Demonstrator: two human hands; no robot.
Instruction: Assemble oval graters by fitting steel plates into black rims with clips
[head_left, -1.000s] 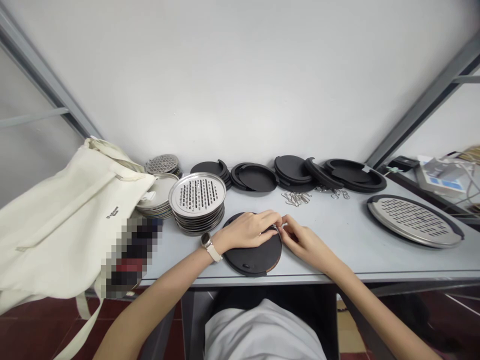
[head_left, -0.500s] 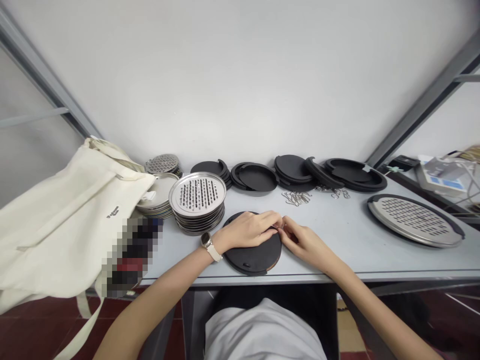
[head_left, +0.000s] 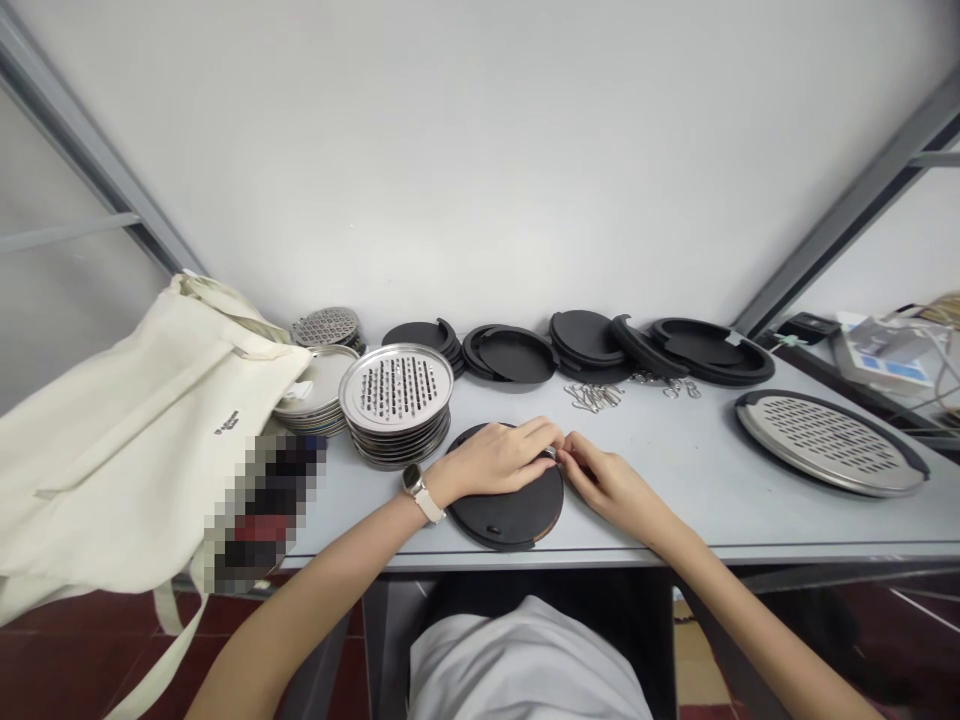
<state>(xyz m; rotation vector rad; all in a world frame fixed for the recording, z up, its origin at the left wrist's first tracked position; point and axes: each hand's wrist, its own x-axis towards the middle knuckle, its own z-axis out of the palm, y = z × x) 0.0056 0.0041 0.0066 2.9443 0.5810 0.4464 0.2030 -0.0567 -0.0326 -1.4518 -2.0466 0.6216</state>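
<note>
Black and round, the disc lies under the left hand, which hides its upper middle; whether those fingertips grip is unclear. The right hand pinches a small metal piece at the disc's two o'clock. Beyond sit a grater stack at ten, metal hooks at one, a cream bag at nine.

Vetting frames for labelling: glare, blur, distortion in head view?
Head view: soft, even light, no harsh glare or motion blur; gray metal posts splay outward, likely wide-angle stretch; pixelated patch beside cream canvas bag; silver metal piece between left hand and right hand unresolved.
</note>
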